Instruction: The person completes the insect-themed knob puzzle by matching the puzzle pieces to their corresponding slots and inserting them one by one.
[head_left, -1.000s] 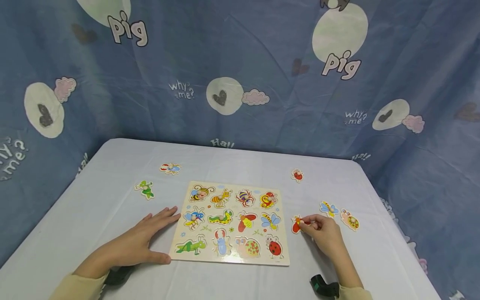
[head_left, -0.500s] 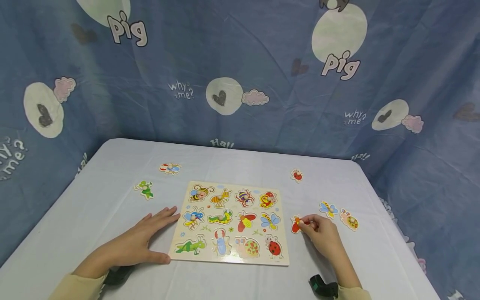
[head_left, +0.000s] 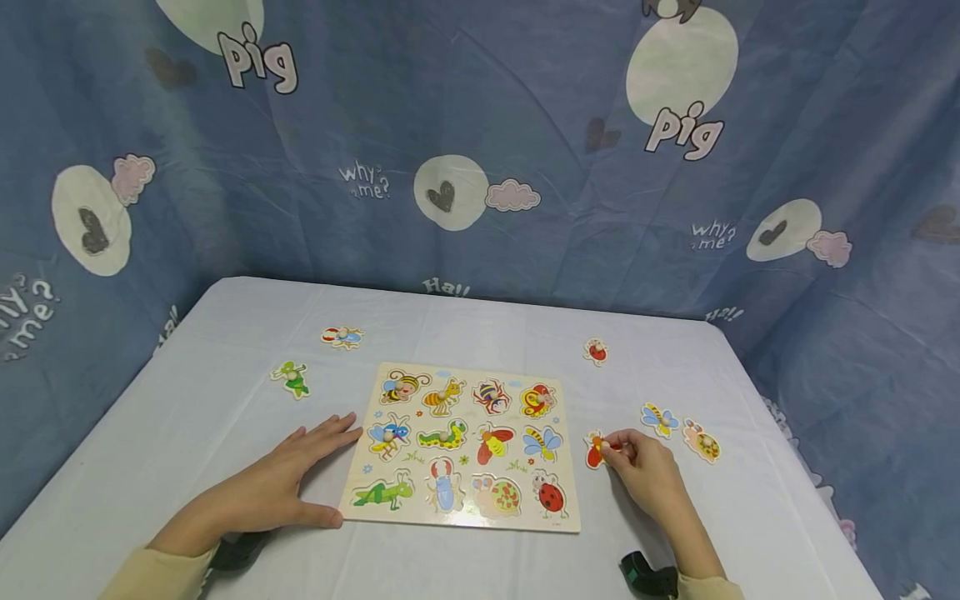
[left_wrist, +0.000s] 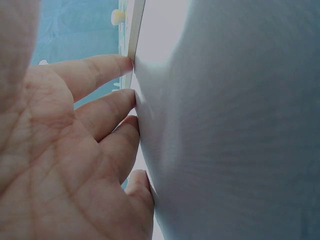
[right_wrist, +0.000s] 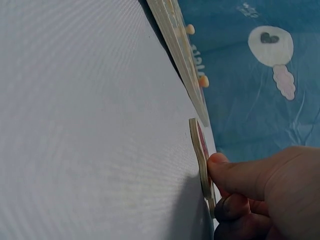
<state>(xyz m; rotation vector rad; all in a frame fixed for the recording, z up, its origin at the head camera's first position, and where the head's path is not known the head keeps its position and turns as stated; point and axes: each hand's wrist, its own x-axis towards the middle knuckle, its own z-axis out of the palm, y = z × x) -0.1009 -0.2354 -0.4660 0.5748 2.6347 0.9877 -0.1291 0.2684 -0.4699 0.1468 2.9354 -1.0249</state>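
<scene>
My right hand (head_left: 651,475) pinches a red firefly-like puzzle piece (head_left: 593,455) between thumb and fingers, just right of the wooden insect peg board (head_left: 420,516). In the right wrist view the thin piece (right_wrist: 200,159) is seen edge-on, close over the cloth, and my fingers hide part of it. My left hand (head_left: 281,482) rests with fingers spread along the board's left side; index fingertip and thumb are right at its edge. Several knobbed insect pieces sit in the board's upper part, while the bottom row shows printed pictures without knobs.
Right of my right hand lie a dragonfly piece (head_left: 659,420) and a snail piece (head_left: 701,441). A ladybug piece (head_left: 596,352) lies farther back. On the left are a stag beetle piece (head_left: 342,337) and a green grasshopper piece (head_left: 292,379). A blue curtain (head_left: 480,108) hangs behind the white table (head_left: 480,325).
</scene>
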